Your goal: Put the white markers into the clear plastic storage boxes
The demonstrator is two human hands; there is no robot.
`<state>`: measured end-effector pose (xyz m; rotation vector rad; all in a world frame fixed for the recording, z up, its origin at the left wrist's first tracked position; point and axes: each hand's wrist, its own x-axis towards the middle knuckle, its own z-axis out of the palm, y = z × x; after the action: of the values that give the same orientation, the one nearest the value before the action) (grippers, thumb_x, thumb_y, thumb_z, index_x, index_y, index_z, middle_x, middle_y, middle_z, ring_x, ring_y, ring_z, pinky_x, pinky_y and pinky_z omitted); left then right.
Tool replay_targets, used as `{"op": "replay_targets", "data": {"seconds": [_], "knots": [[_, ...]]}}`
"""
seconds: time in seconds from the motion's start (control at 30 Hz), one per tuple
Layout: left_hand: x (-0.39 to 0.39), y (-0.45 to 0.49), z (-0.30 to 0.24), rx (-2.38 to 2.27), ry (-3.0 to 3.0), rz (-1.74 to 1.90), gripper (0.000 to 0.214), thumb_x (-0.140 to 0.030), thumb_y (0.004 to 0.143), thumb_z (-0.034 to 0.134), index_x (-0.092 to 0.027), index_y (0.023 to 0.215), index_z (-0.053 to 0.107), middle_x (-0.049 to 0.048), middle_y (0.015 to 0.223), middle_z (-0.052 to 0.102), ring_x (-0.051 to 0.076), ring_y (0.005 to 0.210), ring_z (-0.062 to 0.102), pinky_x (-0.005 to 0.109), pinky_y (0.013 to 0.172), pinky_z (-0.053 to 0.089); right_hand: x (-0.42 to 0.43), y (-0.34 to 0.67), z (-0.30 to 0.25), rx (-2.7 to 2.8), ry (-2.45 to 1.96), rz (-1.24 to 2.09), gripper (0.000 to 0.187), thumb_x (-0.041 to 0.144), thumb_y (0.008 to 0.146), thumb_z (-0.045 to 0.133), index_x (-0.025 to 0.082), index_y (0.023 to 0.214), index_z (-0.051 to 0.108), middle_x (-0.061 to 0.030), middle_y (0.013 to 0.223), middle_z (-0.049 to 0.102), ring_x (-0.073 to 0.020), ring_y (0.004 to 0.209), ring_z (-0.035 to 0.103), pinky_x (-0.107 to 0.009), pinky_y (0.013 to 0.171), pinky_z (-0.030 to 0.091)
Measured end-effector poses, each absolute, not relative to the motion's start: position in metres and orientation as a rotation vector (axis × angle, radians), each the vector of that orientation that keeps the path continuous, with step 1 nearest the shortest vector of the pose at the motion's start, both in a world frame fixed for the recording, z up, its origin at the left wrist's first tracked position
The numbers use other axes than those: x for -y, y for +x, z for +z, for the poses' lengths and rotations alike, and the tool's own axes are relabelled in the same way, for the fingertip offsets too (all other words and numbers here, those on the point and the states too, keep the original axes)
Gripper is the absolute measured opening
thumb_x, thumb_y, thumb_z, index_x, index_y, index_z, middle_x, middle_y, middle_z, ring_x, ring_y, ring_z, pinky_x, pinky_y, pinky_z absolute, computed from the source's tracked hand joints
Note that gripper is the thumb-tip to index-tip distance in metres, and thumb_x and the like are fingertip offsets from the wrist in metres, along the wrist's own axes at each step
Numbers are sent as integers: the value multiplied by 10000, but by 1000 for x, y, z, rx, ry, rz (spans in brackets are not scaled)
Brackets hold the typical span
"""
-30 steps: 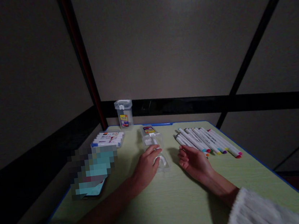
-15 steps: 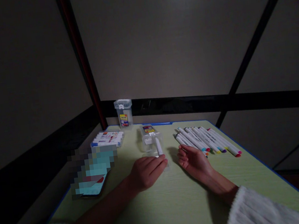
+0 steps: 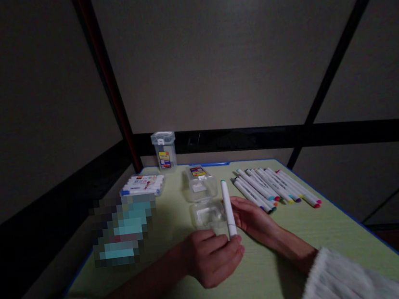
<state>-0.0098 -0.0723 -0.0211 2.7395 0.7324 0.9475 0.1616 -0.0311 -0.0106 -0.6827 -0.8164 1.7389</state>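
Note:
A white marker (image 3: 228, 206) with a green top end stands nearly upright, pinched near its bottom by the fingers of my left hand (image 3: 216, 259). Just to its right is my right hand (image 3: 253, 218), its fingers reaching behind the marker. They hold nothing I can see; whether they touch the marker is hidden. Behind my hands a clear plastic case (image 3: 208, 190) lies on its side, its hinged lid (image 3: 197, 214) folded out toward me. My left hand partly covers the near edge of that lid.
Several white markers (image 3: 262, 185) with coloured ends lie in a row on the right of the pale green table (image 3: 273, 276). A closed clear case (image 3: 165, 152) stands at the back left. Before it lies a flat marker pack (image 3: 142, 184), with a pixelated item (image 3: 129, 228) nearer me.
My left hand has drawn the marker away from the case, toward me and to the right. My right hand has moved left and its fingers have reached out to the marker.

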Motion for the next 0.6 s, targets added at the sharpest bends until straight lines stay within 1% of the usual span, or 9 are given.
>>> {"op": "replay_targets", "data": {"seconds": [0.1, 0.2, 0.27, 0.33, 0.4, 0.43, 0.47, 0.53, 0.6], "knots": [[64, -10, -18, -546, 2873, 780, 291, -232, 841, 378, -250, 919, 657, 96, 976, 673, 208, 782, 639, 341, 564, 464, 35, 159, -7, 827, -674, 1769, 231, 228, 726, 623, 101, 918, 632, -63, 734, 671, -79, 567, 575, -147, 484, 445], [53, -14, -11, -363, 2874, 623, 286, -216, 829, 391, -246, 974, 637, 98, 1056, 641, 201, 792, 635, 310, 553, 462, 36, 160, -4, 790, -607, 1748, 239, 223, 716, 637, 103, 922, 632, -52, 688, 676, -78, 545, 582, -146, 482, 452], [51, -15, -7, -372, 2819, 688, 283, -212, 827, 396, -246, 994, 622, 93, 1084, 627, 191, 827, 625, 301, 599, 472, 36, 161, -2, 770, -565, 1726, 212, 207, 695, 658, 108, 882, 639, -39, 648, 673, -76, 503, 573, -148, 461, 452], [52, -14, -5, -505, 2747, 832, 284, -254, 806, 442, -234, 1051, 584, 100, 1116, 599, 188, 882, 602, 307, 683, 480, 35, 161, -3, 756, -537, 1707, 189, 203, 681, 671, 115, 846, 640, -34, 635, 670, -81, 485, 572, -157, 449, 457], [54, -11, -5, -668, 2626, 995, 439, -339, 729, 544, -187, 1139, 505, 135, 1142, 552, 195, 880, 581, 312, 705, 485, 34, 162, -3, 743, -519, 1685, 169, 206, 681, 673, 123, 824, 639, -32, 641, 668, -88, 511, 585, -162, 472, 471], [55, -10, -5, -727, 2536, 1040, 521, -356, 694, 577, -168, 1166, 463, 140, 1115, 549, 183, 832, 578, 302, 675, 491, 34, 162, -4, 737, -511, 1671, 161, 208, 683, 672, 127, 817, 638, -32, 644, 667, -89, 535, 593, -159, 493, 478], [55, -7, -6, -790, 2417, 1071, 553, -358, 679, 589, -157, 1170, 435, 130, 1064, 555, 164, 773, 572, 286, 635, 493, 33, 162, -4, 734, -506, 1658, 154, 209, 683, 673, 130, 811, 638, -32, 647, 666, -88, 557, 598, -154, 512, 482], [54, -2, -6, -866, 2125, 1049, 454, -318, 717, 554, -158, 1123, 433, 68, 907, 566, 111, 652, 545, 236, 553, 477, 33, 162, -5, 741, -503, 1648, 150, 210, 682, 676, 135, 806, 637, -33, 648, 664, -83, 562, 595, -142, 515, 478], [51, 2, -7, -865, 1818, 979, 329, -297, 748, 519, -156, 1041, 467, 12, 776, 538, 75, 570, 521, 185, 475, 441, 33, 162, -5, 761, -497, 1651, 155, 209, 680, 677, 140, 813, 635, -32, 651, 661, -74, 528, 578, -138, 491, 470]]}}
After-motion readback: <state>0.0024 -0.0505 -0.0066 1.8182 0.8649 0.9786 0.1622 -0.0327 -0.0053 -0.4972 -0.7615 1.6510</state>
